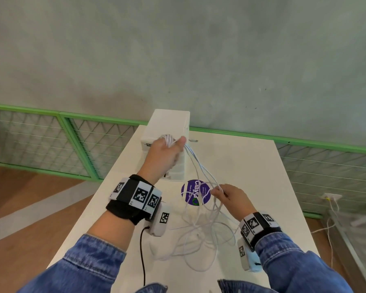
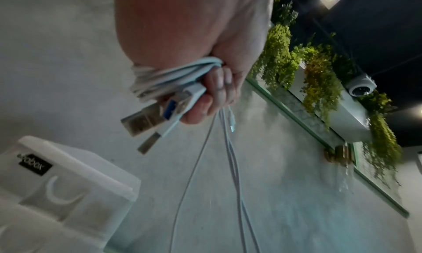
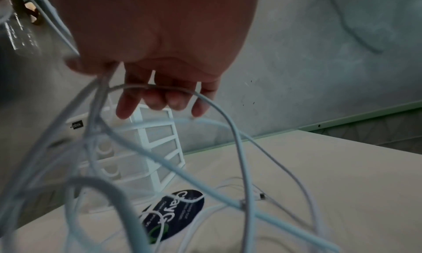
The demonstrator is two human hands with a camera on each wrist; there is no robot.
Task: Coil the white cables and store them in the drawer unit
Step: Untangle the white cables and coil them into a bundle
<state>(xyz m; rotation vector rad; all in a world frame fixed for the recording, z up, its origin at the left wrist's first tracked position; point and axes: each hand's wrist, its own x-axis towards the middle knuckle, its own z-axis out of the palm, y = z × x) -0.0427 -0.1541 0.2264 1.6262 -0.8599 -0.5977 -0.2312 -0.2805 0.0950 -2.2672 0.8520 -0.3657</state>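
My left hand (image 1: 173,143) is raised in front of the white drawer unit (image 1: 169,123) and grips a wound coil of white cables (image 1: 168,138). In the left wrist view the fingers (image 2: 217,87) curl round the coil (image 2: 171,74), and two USB plugs (image 2: 146,119) stick out below it. Several strands run from the coil down to my right hand (image 1: 217,191), which pinches them above the table. The rest of the white cables (image 1: 199,229) lies in loose tangled loops on the table. In the right wrist view the strands (image 3: 228,123) drape past my hanging fingers (image 3: 128,103).
The white table (image 1: 251,166) carries a round purple sticker (image 1: 195,192) just in front of the drawer unit (image 3: 157,143). A green mesh railing (image 1: 61,117) runs behind the table. A black lead (image 1: 142,250) hangs from my left wrist camera.
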